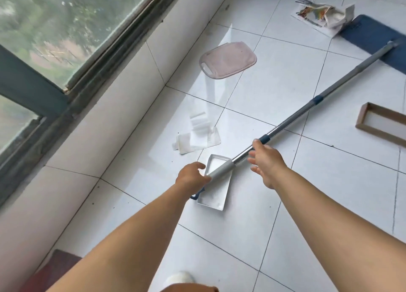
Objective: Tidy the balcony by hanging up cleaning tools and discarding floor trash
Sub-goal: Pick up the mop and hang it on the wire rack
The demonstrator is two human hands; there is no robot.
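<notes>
A flat mop lies across the white tiled floor, its metal pole (303,111) running from the grey grip end (222,168) at the centre up to the blue pad (377,37) at the top right. My left hand (191,174) grips the grey grip end. My right hand (267,160) hovers over the pole just above the grip, fingers spread and relaxed, thumb close to the pole. A white tray-like package (214,193) lies under the grip end. Crumpled printed paper (323,15) sits by the mop pad.
A pinkish translucent cutting board (228,60) lies near the wall. White plastic packaging scraps (197,135) lie left of the pole. A cardboard frame (382,125) sits at the right edge. The window ledge (98,125) and window run along the left. A dark red object (52,269) is at bottom left.
</notes>
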